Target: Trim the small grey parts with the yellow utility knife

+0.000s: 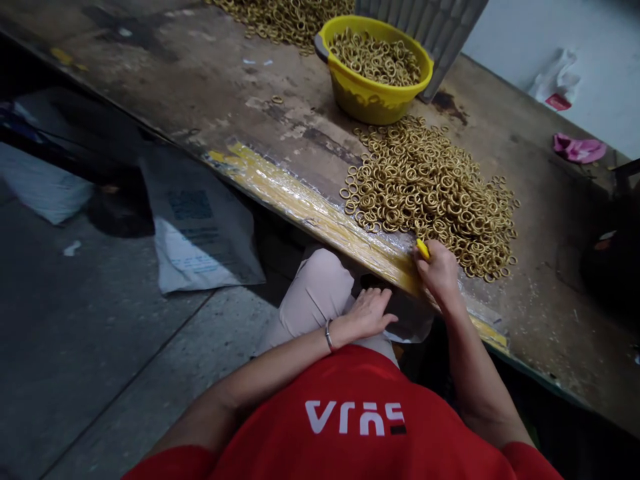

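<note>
My right hand [439, 270] rests at the table's front edge, closed around a small yellow tool [423, 249] whose tip points at a heap of brass-coloured rings [435, 193]. My left hand [367, 312] lies flat on my lap with fingers apart and holds nothing; a thin bracelet sits on its wrist. A yellow plastic basin [377, 100] filled with more rings stands just behind the heap. The table edge in front of the heap is wrapped in yellow tape under clear film [310, 207].
A worn, stained workbench [210, 80] runs diagonally. Another pile of rings [285, 17] lies at the far end. A pink cloth [579, 148] sits at the right. Grey sacks [200, 227] lie on the concrete floor at left.
</note>
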